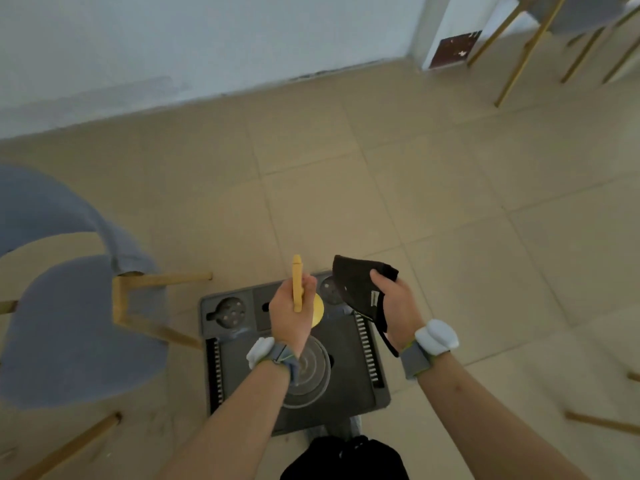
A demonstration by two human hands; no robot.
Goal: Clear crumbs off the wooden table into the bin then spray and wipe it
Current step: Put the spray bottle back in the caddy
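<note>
My left hand [289, 317] is closed around a yellow item [297, 278] with a long narrow top and a round yellow body below it; it looks like a spray bottle seen from above. My right hand [398, 303] grips a dark cloth [353, 285], which hangs folded from the fingers. Both hands hover over a grey square moulded thing [346, 386] on the floor, with round recesses and ribbed sides; I cannot tell whether it is the bin. The wooden table is out of view.
A blue-grey chair [69, 323] with wooden legs stands close on the left. Another chair with gold legs [519, 53] is at the far right by the white wall [207, 46]. Beige floor tiles [450, 202] spread ahead. A wooden leg [602, 422] shows at the right edge.
</note>
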